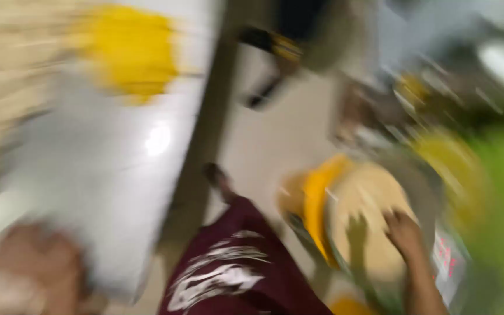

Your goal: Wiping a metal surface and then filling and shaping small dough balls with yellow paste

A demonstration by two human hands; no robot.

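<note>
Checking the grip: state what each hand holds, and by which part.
Too blurred to tell: right hand rests on the pale round contents of a bowl; left hand is at the white table.

It looks like a food-preparation workplace, though heavy blur hides detail: a long white glossy worktop [118, 192] carries a yellow mound [130, 52], and a round metal bowl of pale dough-like mass [366, 219] sits on a weighing scale with a red display [447, 259].

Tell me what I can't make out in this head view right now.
- Right hand: motion blur hides its grip; it lies on pale contents of a round bowl.
- Left hand: smeared, cut by the bottom edge; held item unreadable.
- Yellow patch on the white table: blurred shapeless.
- Clutter at upper right: blurred past recognition.
- Bowl's near side: cut off below.
</note>
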